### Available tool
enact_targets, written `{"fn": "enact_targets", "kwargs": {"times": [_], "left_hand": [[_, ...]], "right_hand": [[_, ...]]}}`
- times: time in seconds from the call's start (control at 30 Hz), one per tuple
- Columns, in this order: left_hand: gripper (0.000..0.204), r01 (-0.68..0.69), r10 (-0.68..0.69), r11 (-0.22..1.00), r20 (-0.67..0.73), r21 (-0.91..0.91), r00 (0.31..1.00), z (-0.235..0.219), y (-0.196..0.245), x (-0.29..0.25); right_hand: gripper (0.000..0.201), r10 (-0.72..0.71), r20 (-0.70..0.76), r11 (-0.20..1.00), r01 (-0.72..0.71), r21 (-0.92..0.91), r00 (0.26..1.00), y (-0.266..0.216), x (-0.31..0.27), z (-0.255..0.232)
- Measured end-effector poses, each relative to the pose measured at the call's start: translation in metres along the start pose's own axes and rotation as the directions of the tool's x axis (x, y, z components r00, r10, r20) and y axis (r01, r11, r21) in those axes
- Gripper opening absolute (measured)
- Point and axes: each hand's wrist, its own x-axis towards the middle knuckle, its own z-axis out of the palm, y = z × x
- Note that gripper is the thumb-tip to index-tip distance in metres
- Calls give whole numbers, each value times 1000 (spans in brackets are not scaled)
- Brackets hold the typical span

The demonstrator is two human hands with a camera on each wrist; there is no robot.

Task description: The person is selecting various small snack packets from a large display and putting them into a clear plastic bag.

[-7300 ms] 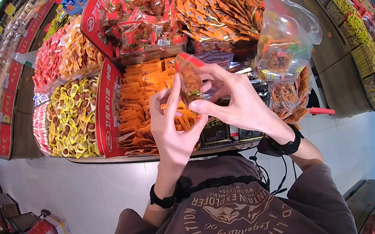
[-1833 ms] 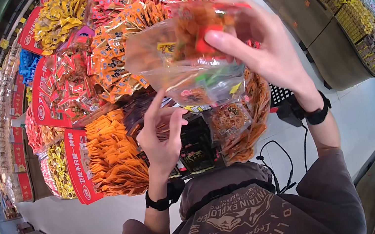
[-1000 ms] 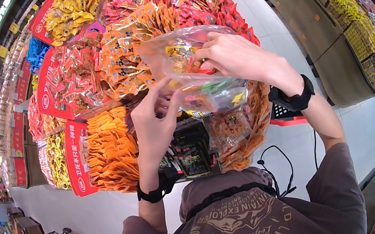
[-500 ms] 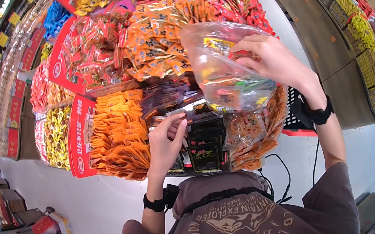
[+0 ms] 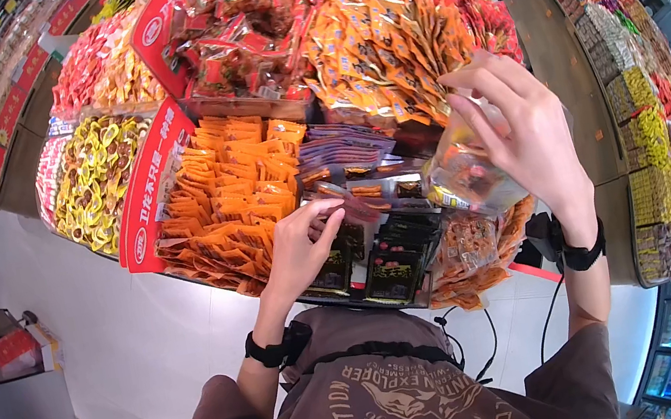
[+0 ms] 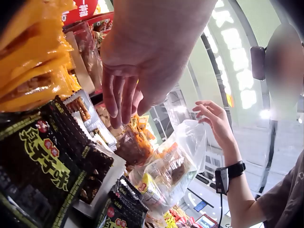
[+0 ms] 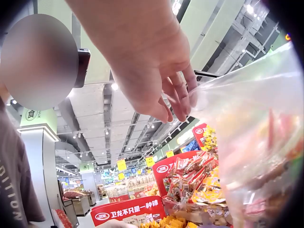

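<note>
In the head view my left hand [image 5: 306,246] hovers over the front compartments, its fingertips close above small dark packets. Its fingers hang loosely bent with nothing seen between them in the left wrist view. Black snack packets [image 6: 35,166] lie below it, and a brown-red packet [image 6: 133,147] lies beyond its fingertips. My right hand [image 5: 519,132] is raised above a clear plastic bag [image 5: 473,176], its fingers loosely bent. In the right wrist view the bag's edge overlaps the fingertips. Inside the bag are several snack packs, blurred by the plastic.
Orange packets [image 5: 234,196] fill the compartment on the left, beside a red sign board [image 5: 148,215]. Behind stand red-wrapped snacks [image 5: 250,27] and orange packs [image 5: 378,40]. Transparent packs [image 5: 467,240] lie at the front right. A black cable [image 5: 493,339] hangs near my right side.
Both hands held a red-topped snack pack at first. The right hand later carried a red snack pack into the bag, then came out and up. My left hand dropped from the bag to the front packets.
</note>
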Motion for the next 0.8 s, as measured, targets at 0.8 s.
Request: {"fn": "enact_targets", "kwargs": {"times": [0.8], "left_hand": [[21, -52, 57, 998, 117, -43, 991, -101, -45, 22]], "right_hand": [[33, 142, 324, 960, -210, 187, 935, -47, 107, 161]]}}
